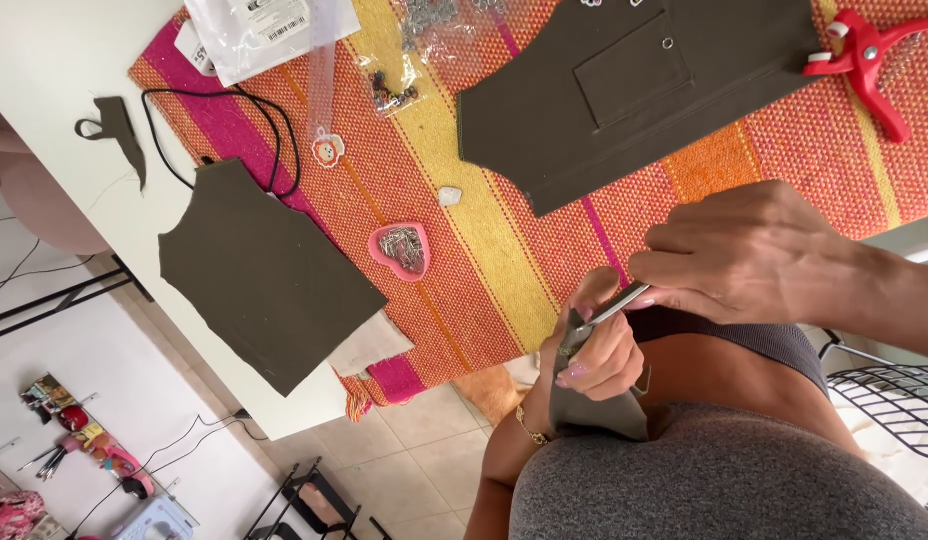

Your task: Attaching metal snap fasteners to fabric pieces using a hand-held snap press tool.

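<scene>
- Working a slim metal tool (pixel 616 305) into a small olive fabric piece (pixel 592 405), held off the table edge above the lap.
- Left hand (pixel 599 352) pinches the fabric; right hand (pixel 749 255) grips the tool.
- Next move, likely: steady fabric, fine tool control.
- Count: two large olive panels (pixel 269 275) (pixel 624 95), one heart-shaped pin dish (pixel 402 250), one red clamp tool (pixel 864 60).

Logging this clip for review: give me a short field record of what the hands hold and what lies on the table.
left hand: left hand pinches a small olive fabric piece
right hand: right hand holds a thin metal tool against that fabric; tool type unclear
table: white table with a striped woven mat
on mat: olive panel with pocket, pink heart-shaped dish of pins, red plastic pliers
overhanging mat edge: olive cut panel
</scene>
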